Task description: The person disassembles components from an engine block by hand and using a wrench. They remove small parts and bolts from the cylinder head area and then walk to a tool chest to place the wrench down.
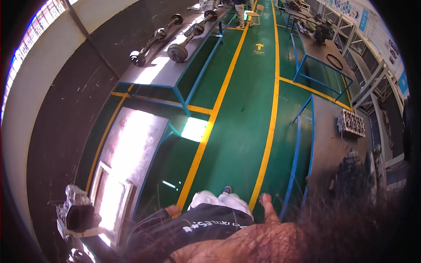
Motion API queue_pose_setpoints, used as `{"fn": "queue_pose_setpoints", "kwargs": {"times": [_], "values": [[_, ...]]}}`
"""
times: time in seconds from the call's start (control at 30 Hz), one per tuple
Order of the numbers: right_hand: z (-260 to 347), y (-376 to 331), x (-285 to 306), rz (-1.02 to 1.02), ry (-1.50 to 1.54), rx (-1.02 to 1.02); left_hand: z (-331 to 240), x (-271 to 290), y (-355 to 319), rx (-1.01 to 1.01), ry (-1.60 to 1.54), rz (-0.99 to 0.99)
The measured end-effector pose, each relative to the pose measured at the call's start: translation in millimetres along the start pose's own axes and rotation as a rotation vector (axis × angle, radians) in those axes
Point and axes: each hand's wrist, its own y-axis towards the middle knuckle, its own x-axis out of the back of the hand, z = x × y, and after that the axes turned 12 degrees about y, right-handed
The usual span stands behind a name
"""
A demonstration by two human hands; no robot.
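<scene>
My left hand (173,210) hangs low beside my dark top, over the yellow floor line; it looks loosely open, with its fingers small in the picture, and nothing shows in it. On the other side, my right hand (265,200) is held out from my body above the green floor (239,127), loosely open, and no object is visible in it. Neither hand touches a bench. My white trousers (215,198) and one shoe (226,190) show between the hands.
Yellow lines (270,127) border the walkway. At left, a metal-topped bench (151,79) bears two axle assemblies (190,36); a machine part (76,210) stands nearer. At right, a cylinder head (352,123) lies on a bench (324,127). Ahead are a chair (255,15) and a person (240,13).
</scene>
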Motion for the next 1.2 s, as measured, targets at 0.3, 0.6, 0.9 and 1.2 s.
{"fn": "queue_pose_setpoints", "kwargs": {"times": [0.3,0.6,0.9,1.2], "values": [[478.6,110.2,-100.8,0.621,-0.077,0.483,11.9,81.4,267.9,0.732,-0.258,0.149],[525.1,294.1,41.5,-0.313,0.375,-0.475,263.5,367.6,834.5,1.092,-1.075,-0.379],[690.2,405.8,93.2,0.142,0.627,-0.185,247.9,642.1,1349.0,0.431,-0.829,-0.373],[1161.6,727.5,123.4,-0.027,0.655,-0.280,324.5,653.6,1453.7,1.112,-0.683,0.607]]}}
